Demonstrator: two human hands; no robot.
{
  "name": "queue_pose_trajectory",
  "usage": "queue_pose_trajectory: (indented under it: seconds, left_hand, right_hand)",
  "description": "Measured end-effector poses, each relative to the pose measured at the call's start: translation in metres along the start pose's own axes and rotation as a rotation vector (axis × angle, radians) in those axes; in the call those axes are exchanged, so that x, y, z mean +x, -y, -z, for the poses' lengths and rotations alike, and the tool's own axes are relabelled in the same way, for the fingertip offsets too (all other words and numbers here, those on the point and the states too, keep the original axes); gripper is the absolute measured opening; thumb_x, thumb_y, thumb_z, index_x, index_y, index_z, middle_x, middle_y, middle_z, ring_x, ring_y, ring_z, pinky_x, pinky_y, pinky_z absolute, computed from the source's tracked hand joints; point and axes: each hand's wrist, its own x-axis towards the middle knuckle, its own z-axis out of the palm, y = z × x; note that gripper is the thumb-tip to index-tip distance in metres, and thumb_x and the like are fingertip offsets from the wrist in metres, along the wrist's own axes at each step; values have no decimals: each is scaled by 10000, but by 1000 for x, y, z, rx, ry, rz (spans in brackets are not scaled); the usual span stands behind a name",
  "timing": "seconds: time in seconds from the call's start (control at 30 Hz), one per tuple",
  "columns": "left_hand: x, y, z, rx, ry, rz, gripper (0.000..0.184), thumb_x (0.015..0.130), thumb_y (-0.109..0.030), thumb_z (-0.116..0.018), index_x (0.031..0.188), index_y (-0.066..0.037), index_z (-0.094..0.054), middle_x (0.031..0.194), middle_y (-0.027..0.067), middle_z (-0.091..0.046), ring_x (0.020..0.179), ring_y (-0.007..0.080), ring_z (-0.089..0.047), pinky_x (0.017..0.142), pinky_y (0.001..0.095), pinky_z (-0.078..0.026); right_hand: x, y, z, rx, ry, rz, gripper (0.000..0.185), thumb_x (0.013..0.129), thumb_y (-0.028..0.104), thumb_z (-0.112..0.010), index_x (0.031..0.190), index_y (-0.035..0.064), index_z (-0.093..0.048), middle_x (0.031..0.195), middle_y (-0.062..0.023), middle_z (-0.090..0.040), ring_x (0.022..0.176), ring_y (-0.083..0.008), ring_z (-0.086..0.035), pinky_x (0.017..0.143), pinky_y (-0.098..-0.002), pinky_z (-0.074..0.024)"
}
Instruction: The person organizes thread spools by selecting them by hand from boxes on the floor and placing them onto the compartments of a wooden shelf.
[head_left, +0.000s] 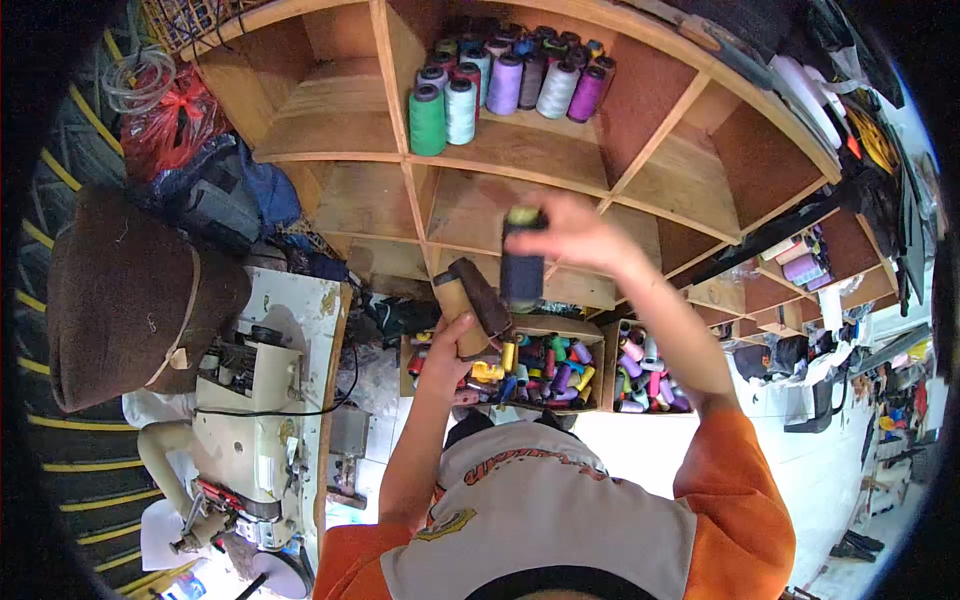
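Above an open box (568, 326) of thread, our right fingers (575, 235) pinch a dark spool (522, 278). Our left fingers (455, 338) wrap a tan spool (458, 308), with a brown spool (482, 295) just beside it. Red letters mark our shirt (550, 510), too hard to read. More spools (507, 85) stand on the wooden shelf (335, 115).

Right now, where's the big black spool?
Head view, just right of centre: the big black spool is in the right hand, right of the dark brown spool and above the box of mixed spools.
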Motion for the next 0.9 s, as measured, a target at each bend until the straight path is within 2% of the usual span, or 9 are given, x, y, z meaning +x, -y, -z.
queue_pose_trajectory:
  seconds: [0.03, 0.1, 0.13, 0.23, 0.37, 0.63, 0.73, 0.9]
  left_hand:
    - [-3, 2, -3, -17, -2, -35, 618, 814, -206, -633, 1341, -30, -364, 1276, 167, -505, 1185, 322, -497, 1025, 501, -382]
    - [-10, 3, -12, -47, -9, -104, 636, 810, -199, -623, 1352, -25, -341, 1298, 184, -484, 1206, 346, -474, 1033, 512, -367]
    - [-11, 5, -3, -69, 33, -105, 629, 812, -175, -597, 1359, -24, -326, 1305, 205, -472, 1212, 364, -464, 1027, 532, -367]
    - [-19, 7, 4, -48, -19, -90, 617, 815, -162, -590, 1362, -43, -330, 1297, 207, -476, 1207, 362, -468, 1022, 540, -368]
    - [-29, 5, 1, -47, -44, -143, 627, 813, -163, -604, 1363, -47, -327, 1290, 209, -479, 1197, 363, -478, 1013, 526, -384]
    - [-42, 3, 14, -31, -44, -172, 638, 798, -147, -632, 1352, -47, -331, 1285, 211, -485, 1173, 370, -498, 990, 520, -412]
    - [-43, 5, 12, -23, -73, -158, 632, 798, -147, -629, 1348, -41, -336, 1286, 212, -484, 1170, 370, -501, 987, 521, -413]
    - [-37, 13, 9, 1, -60, -131, 626, 785, -135, -620, 1339, -24, -350, 1283, 213, -490, 1163, 361, -509, 979, 524, -419]
  right_hand:
    - [8, 2, 24, -140, -118, -37, 608, 691, 428, -714, 1109, 3, -594, 1010, -210, -643, 939, -308, -635, 819, -362, -491]
    - [26, 3, 68, -277, -398, 40, 568, 676, 411, -726, 1041, -10, -616, 991, -215, -647, 942, -316, -635, 823, -373, -493]
    - [44, -7, 90, -347, -396, -31, 566, 665, 410, -735, 1028, -10, -622, 995, -221, -646, 951, -324, -632, 829, -382, -493]
    - [90, -29, 129, -663, -457, -220, 527, 667, 386, -714, 1034, 14, -648, 991, -212, -654, 914, -341, -644, 819, -383, -521]
    - [130, -61, 136, -754, -396, -382, 479, 701, 327, -691, 1082, 41, -639, 1116, -179, -625, 1027, -314, -612, 863, -385, -504]
    - [146, -89, 135, -804, -502, -526, 352, 778, 195, -572, 1108, 96, -644, 1153, -154, -616, 1061, -303, -601, 890, -397, -495]
    - [143, -87, 132, -861, -515, -482, 298, 866, 170, -468, 1092, 116, -656, 1189, -129, -605, 1092, -287, -591, 862, -424, -507]
    - [140, -90, 130, -843, -469, -448, 268, 847, 146, -490, 1038, 107, -673, 1138, -136, -629, 1036, -315, -617, 835, -429, -518]
